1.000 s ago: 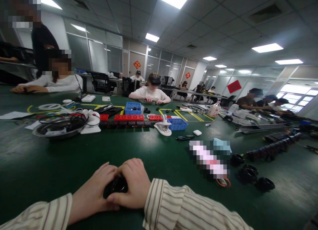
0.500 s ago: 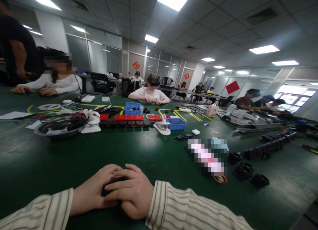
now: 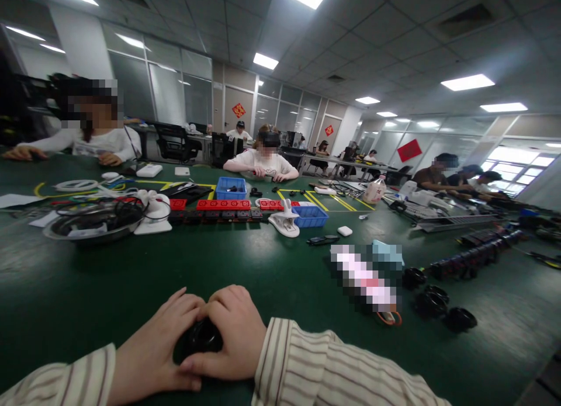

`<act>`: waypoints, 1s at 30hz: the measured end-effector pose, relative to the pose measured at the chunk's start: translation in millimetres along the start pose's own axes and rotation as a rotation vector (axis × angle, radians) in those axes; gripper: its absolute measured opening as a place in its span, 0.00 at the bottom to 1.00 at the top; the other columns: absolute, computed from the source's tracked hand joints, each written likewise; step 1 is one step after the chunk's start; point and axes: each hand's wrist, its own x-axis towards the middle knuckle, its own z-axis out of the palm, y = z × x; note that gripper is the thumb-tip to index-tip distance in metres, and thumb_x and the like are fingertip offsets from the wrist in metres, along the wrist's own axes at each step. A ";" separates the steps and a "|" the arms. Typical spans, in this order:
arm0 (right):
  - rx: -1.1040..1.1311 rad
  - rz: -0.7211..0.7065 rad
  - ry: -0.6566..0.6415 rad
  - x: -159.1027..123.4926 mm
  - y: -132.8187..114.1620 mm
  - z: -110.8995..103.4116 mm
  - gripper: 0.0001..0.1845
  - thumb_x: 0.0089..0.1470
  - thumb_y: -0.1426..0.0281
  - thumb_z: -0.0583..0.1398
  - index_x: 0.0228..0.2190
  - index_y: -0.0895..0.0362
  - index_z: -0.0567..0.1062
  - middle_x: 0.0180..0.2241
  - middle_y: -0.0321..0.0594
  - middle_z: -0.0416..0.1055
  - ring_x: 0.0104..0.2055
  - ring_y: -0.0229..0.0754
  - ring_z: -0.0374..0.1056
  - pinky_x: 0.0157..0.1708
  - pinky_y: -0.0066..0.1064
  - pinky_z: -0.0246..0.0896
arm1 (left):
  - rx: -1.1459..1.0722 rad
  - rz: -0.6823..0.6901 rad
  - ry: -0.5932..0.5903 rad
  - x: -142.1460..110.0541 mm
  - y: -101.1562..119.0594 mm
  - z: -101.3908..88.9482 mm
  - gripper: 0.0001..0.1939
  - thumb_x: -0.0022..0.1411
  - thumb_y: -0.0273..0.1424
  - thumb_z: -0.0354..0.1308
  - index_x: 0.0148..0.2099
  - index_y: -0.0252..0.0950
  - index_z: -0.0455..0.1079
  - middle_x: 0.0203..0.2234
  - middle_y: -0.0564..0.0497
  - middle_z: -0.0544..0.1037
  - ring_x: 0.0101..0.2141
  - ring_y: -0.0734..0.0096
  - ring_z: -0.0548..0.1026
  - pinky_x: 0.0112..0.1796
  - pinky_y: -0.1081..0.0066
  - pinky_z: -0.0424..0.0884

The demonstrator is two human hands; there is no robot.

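Observation:
A glossy, rounded black part (image 3: 205, 336) is low in the middle of the head view, between my two hands. My left hand (image 3: 160, 342) curves round its left side, the fingertips meeting those of the other hand at the top. From the right, my right hand (image 3: 239, 333) grips the same part, with its fingers bent over the far side and its thumb across the near side. Much of the part is covered by my hands, so its full shape is hidden. Several similar black ring-shaped parts (image 3: 430, 302) lie to the right on the green table (image 3: 144, 289).
Beyond my hands stand a metal bowl (image 3: 94, 233) of cables, a row of red socket blocks (image 3: 223, 205), blue bins (image 3: 311, 216) and a white clip (image 3: 284, 222). A pixelated pink item (image 3: 363, 277) lies right of centre. A person (image 3: 263, 160) sits opposite.
My hands have shifted on the black part and more of it shows between them. The right fingers have curled in. The view has turned slightly, and the standing person has mostly left the left edge.

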 end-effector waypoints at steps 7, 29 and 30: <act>-0.042 -0.126 -0.085 1.2 -5.7 -4.2 0.16 0.42 0.64 0.62 0.35 0.56 0.70 0.35 0.37 0.69 0.39 0.40 0.62 0.41 0.33 0.56 | -0.159 -0.039 -0.077 6.8 17.1 -12.0 0.17 0.42 0.24 0.56 0.38 0.39 0.69 0.40 0.50 0.69 0.43 0.59 0.68 0.44 0.63 0.67; -0.123 0.021 -0.062 -0.1 -4.7 0.9 0.22 0.47 0.50 0.59 0.33 0.56 0.66 0.33 0.39 0.66 0.37 0.43 0.61 0.38 0.35 0.56 | -0.099 -0.084 -0.015 4.6 18.2 -5.1 0.15 0.45 0.32 0.61 0.38 0.39 0.69 0.38 0.49 0.71 0.42 0.55 0.68 0.49 0.55 0.63; -0.118 -0.004 -0.068 0.4 -5.2 -0.9 0.20 0.46 0.53 0.60 0.33 0.56 0.67 0.33 0.39 0.67 0.37 0.43 0.61 0.38 0.35 0.56 | -0.137 -0.072 -0.038 5.8 18.6 -6.5 0.15 0.44 0.28 0.59 0.38 0.39 0.69 0.39 0.49 0.71 0.41 0.56 0.68 0.47 0.58 0.65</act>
